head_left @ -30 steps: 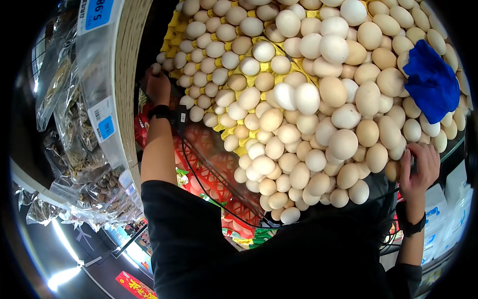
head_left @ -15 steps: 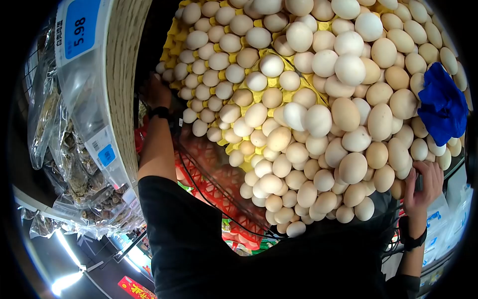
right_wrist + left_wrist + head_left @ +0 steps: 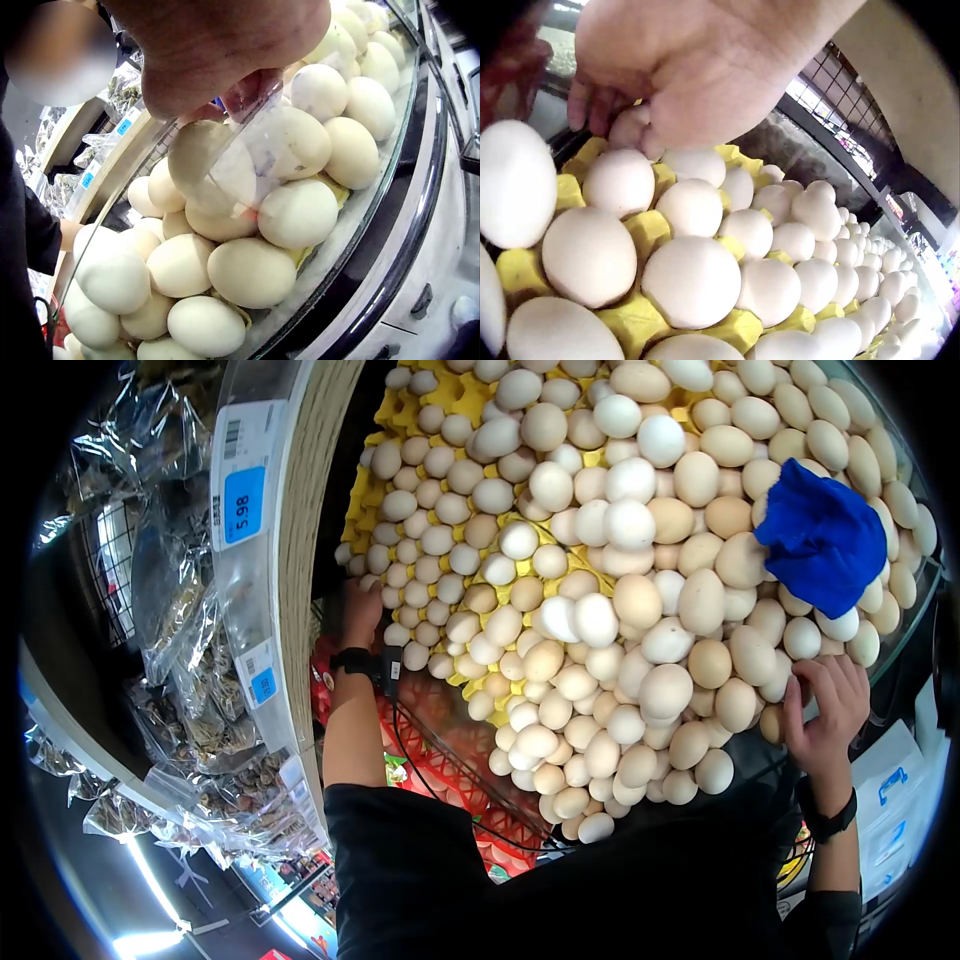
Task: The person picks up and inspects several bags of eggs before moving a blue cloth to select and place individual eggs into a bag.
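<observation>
My left hand [image 3: 362, 612] is at the left edge of a yellow egg tray [image 3: 362, 500] in the head view. In the left wrist view its thumb and curled fingers pinch a pale egg [image 3: 628, 126] at the tray's corner, partly hidden by the hand. Rows of eggs [image 3: 691, 282] sit in the tray cups below. My right hand [image 3: 832, 708] rests at the right front of a big egg pile [image 3: 665, 690], thumb apart from its fingers. In the right wrist view, its fingers [image 3: 251, 94] reach over a clear panel [image 3: 259, 139], close to the eggs behind it.
A crumpled blue cloth [image 3: 825, 540] lies on the pile's right. Left of the tray stands a shelf [image 3: 305, 560] with price tags and bagged dry goods [image 3: 180, 610]. Red netting [image 3: 440, 760] and a black cable [image 3: 400, 745] are below the left forearm. A glass wall [image 3: 401, 142] borders the pile.
The head view has shifted, so the shelf and left hand appear farther right and lower. Both hands stay at about the same places on the tray edge and the pile.
</observation>
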Demonstrator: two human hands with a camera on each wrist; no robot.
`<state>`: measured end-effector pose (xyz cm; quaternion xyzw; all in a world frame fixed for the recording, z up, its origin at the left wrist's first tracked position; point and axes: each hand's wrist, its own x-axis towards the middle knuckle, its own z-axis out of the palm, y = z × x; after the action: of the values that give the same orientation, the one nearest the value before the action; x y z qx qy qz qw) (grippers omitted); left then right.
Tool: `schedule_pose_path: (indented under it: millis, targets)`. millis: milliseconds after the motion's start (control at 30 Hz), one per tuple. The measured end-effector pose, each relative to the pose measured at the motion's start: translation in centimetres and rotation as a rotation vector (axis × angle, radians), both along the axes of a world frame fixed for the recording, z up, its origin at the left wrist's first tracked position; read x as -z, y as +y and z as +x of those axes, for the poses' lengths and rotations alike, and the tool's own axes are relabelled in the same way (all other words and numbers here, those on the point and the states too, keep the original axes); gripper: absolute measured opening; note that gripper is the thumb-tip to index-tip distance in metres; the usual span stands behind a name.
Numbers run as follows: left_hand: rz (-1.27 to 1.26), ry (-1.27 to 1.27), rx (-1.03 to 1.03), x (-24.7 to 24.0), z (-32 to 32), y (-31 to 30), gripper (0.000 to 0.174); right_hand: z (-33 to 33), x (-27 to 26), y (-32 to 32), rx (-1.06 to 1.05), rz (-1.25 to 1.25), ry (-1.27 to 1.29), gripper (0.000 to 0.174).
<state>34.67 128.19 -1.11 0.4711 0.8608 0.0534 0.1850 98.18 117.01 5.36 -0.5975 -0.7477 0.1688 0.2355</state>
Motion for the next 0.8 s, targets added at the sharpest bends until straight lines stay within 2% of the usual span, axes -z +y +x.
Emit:
schedule_pose_path:
  millis: [133,200,333,400,467,533,600,733,800]
  targets:
    - [0.075,0.04,-0.03,0.7,0.5,0.1,0.037,0.1,0.0,0.0,0.004,0.04,0.019,0.012]
    - [0.083,-0.107,-0.064,0.6,0.5,0.1,0.039,0.2,0.0,-0.1,0.008,0.031,0.023,0.012]
    - [0.039,-0.108,-0.071,-0.7,1.4,0.4,0.041,0.3,0.0,-0.2,0.008,0.014,0.023,0.012]
    - [0.185,0.207,0.064,-1.4,2.9,1.8,0.039,0.3,0.0,-0.2,0.012,0.013,0.034,0.012]
    - [0.415,0.103,0.151,-2.5,5.7,5.0,0.036,0.2,0.0,-0.2,0.004,0.019,0.023,0.011]
    - [0.538,-0.114,0.243,-2.4,8.1,8.1,0.033,0.2,0.0,-0.1,-0.004,0.024,0.008,0.01]
    - [0.499,-0.147,0.217,-3.8,12.1,10.3,0.037,0.1,0.0,-0.1,0.008,0.012,0.008,0.009]
    - [0.45,-0.051,0.168,-2.1,13.4,13.7,0.045,0.0,-0.2,0.1,-0.008,0.015,-0.013,0.01]
    - [0.367,-0.23,0.239,-1.7,13.0,14.3,0.049,-0.1,-0.3,0.1,0.0,0.009,-0.004,0.01]
